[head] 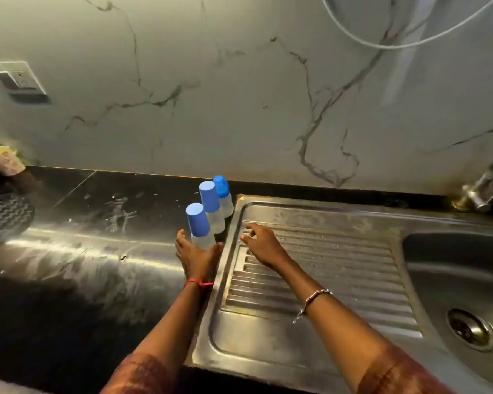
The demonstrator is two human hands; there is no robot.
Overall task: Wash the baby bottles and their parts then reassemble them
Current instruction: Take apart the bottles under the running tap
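Note:
Three clear baby bottles with blue caps stand in a row on the dark counter, just left of the steel sink's draining board (310, 285). My left hand (195, 257) cups the base of the nearest bottle (198, 224), thumb on its left and fingers on its right. The middle bottle (211, 206) and the far bottle (222, 194) stand free behind it. My right hand (261, 244) rests on the ribbed draining board with fingers loosely curled and holds nothing.
The sink bowl (427, 280) with its drain (471, 329) lies at the right, a tap (480, 189) on the wall above it. A patterned cup (5, 160) and a dark round object (3, 217) sit at the far left. The counter (97, 223) is wet.

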